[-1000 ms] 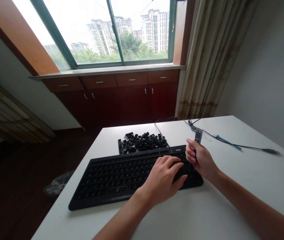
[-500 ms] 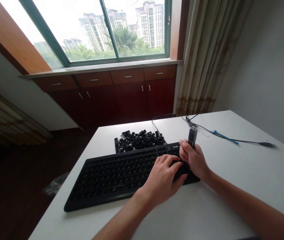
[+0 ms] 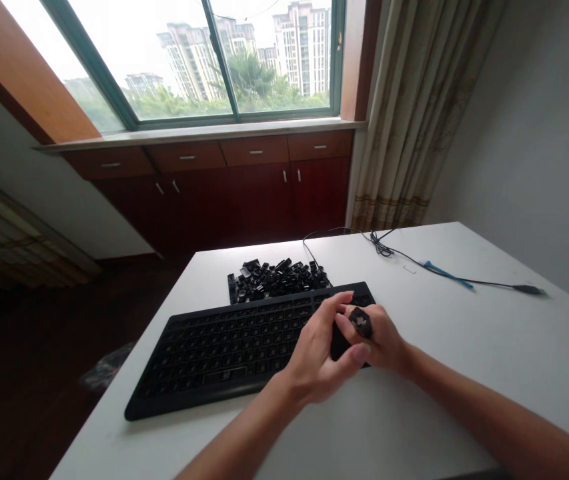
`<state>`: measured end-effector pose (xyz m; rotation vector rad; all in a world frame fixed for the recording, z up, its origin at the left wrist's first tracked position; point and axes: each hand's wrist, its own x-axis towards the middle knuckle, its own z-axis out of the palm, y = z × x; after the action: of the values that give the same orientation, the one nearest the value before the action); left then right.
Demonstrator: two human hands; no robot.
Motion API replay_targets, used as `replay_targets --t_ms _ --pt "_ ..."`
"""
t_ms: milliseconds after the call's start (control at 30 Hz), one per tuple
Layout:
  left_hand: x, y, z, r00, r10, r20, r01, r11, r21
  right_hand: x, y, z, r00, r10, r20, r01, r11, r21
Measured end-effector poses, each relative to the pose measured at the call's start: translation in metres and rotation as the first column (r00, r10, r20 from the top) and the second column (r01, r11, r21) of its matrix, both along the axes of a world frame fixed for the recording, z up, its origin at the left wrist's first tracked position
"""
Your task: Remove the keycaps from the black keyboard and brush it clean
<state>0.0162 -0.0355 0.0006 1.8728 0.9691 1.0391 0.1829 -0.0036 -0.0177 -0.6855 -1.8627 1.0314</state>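
Observation:
A black keyboard [image 3: 224,347] lies across the white table, its key positions looking bare of caps over most of the visible area. My right hand [image 3: 381,337] is wrapped round a short dark stick-like tool [image 3: 361,322] above the keyboard's right end. The tool's blunt end, with a pale mark on it, faces me; its kind I cannot make out. Close by on the left, my left hand [image 3: 317,353] is open, thumb and fingers apart around the near side of the tool's end. Whether it touches the tool is unclear. Behind the keyboard sits a heap of loose black keycaps [image 3: 279,280].
A black cable [image 3: 381,247] lies coiled at the table's back, its plug [image 3: 529,289] towards the right. Near it are a blue strip-like object [image 3: 447,275] and a small bent wire [image 3: 409,269]. A wooden cabinet [image 3: 259,193] stands under the window.
My right hand has tipped the tool from upright until its end faces me. My left hand has turned and its thumb and fingers have spread further apart.

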Motion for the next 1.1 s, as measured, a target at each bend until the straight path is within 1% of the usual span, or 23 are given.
replay_targets --t_ms 133,200,267,333,433,500,567,633,700,767,833,933,1000,1033,1100 --pt "0.007 0.0 -0.005 0.988 0.008 -0.151 -0.008 1.0 0.003 0.001 0.0 -0.004 0.999 -0.012 -0.029 0.013 1.0 0.024" --pt "0.01 0.001 -0.006 0.982 -0.022 -0.189 0.034 0.997 0.062 0.001 0.0 -0.002 0.999 -0.011 -0.05 0.012 1.0 0.023" --pt "0.011 0.002 -0.007 0.979 -0.066 -0.192 0.09 0.988 0.124 -0.001 -0.002 0.0 0.997 -0.016 -0.079 0.016 1.0 0.007" --pt "0.011 0.003 -0.007 0.983 -0.08 -0.164 0.104 0.984 0.143 -0.003 -0.004 0.002 0.993 -0.034 -0.115 0.03 0.999 -0.034" --pt "0.01 0.003 -0.008 0.986 -0.035 -0.165 0.052 0.994 0.097 -0.007 -0.003 0.003 0.972 -0.123 -0.199 0.094 0.985 -0.148" --pt "0.01 0.003 -0.009 0.977 0.011 -0.214 0.004 0.998 0.07 -0.008 0.002 0.004 0.93 -0.222 -0.294 0.152 0.958 -0.242" --pt "0.011 0.002 -0.01 0.959 0.049 -0.28 -0.023 0.995 0.095 -0.006 0.009 0.007 0.861 -0.317 -0.398 0.186 0.924 -0.333" --pt "0.013 0.002 -0.012 0.935 0.076 -0.347 -0.015 0.985 0.175 -0.002 0.017 0.011 0.786 -0.392 -0.478 0.194 0.89 -0.412" --pt "0.013 0.001 -0.013 0.908 0.106 -0.406 0.007 0.963 0.269 0.004 0.023 0.015 0.724 -0.453 -0.521 0.194 0.858 -0.476" --pt "0.01 0.002 -0.013 0.876 0.16 -0.454 0.009 0.937 0.348 0.009 0.027 0.017 0.677 -0.499 -0.541 0.192 0.829 -0.525" --pt "0.005 0.004 -0.011 0.843 0.218 -0.492 -0.007 0.919 0.395 0.014 0.03 0.017 0.649 -0.529 -0.546 0.185 0.807 -0.561" --pt "-0.002 0.009 -0.007 0.795 0.248 -0.553 0.001 0.912 0.41 0.017 0.032 0.015 0.641 -0.548 -0.537 0.169 0.784 -0.598" --pt "-0.004 0.011 -0.006 0.757 0.249 -0.604 0.045 0.903 0.428 0.018 0.033 0.014 0.659 -0.544 -0.519 0.155 0.773 -0.615" --pt "-0.005 0.011 -0.007 0.737 0.254 -0.627 0.079 0.888 0.453 0.019 0.034 0.013 0.672 -0.538 -0.509 0.145 0.769 -0.622" --pt "-0.005 0.011 -0.007 0.702 0.277 -0.657 0.162 0.835 0.526 0.02 0.035 0.012 0.701 -0.518 -0.491 0.12 0.764 -0.634"
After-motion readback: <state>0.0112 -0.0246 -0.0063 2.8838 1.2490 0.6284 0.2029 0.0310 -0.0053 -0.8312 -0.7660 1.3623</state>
